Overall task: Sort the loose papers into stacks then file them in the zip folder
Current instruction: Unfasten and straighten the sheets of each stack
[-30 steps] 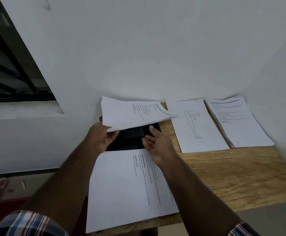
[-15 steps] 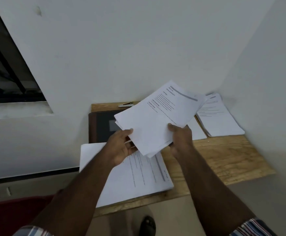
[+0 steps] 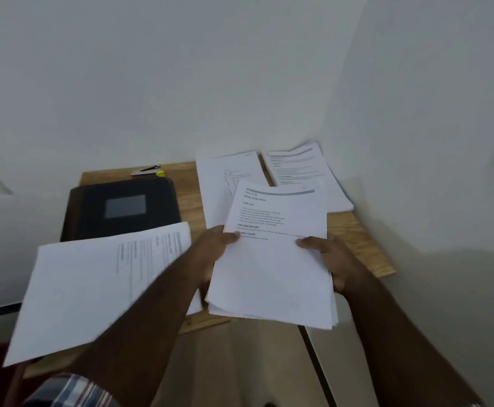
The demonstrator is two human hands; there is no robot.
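A: What's on the desk (image 3: pixel 354 242)?
B: The folder (image 3: pixel 122 208), shut, at the back left. Both hands, left (image 3: pixel 213 254) and right (image 3: pixel 335 259), grasp a sheaf (image 3: pixel 272 268) above the front edge.
A: What step is this?
B: Sorting, I judge. Next, match it to a stack (image 3: pixel 304 174).

White printed sheaf (image 3: pixel 272 259) gripped between both hands, closed black zip folder (image 3: pixel 122 208) lying left beyond them, three paper stacks around.
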